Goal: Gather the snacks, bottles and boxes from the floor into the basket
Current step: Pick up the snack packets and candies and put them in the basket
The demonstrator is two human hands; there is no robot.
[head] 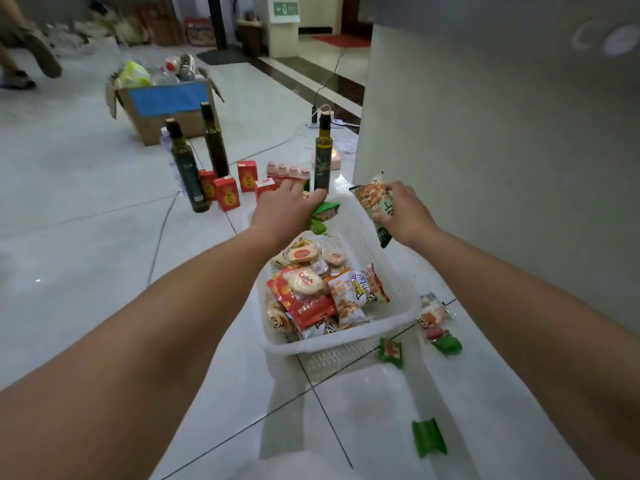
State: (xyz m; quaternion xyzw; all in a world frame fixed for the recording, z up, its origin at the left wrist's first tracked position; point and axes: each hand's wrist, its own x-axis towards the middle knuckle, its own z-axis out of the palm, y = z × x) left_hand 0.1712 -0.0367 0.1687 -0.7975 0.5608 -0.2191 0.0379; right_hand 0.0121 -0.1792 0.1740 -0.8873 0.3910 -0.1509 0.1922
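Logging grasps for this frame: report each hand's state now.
Left hand: holding green snack packets.
Right hand: holding an orange-and-green snack bag.

Paved in glossy white tile [86, 220] with dark grout lines, under and around the grips of the left hand [284, 211] and the right hand [405, 216]. Rose just right of the right-hand grip as a plain grey-white wall [485, 168], a pale glare [620, 39] high on it. Held, well beyond the left-hand grip, an open cardboard box [166, 109] with a blue panel. Showed farther off a dark polished stone strip [311, 74], a black post [218, 22], a green sign [284, 8] on a white stand and a red mat [341, 39] by a doorway. Kept a power strip [318, 116] with cables and a small glowing lamp [334, 157] beyond both grips.
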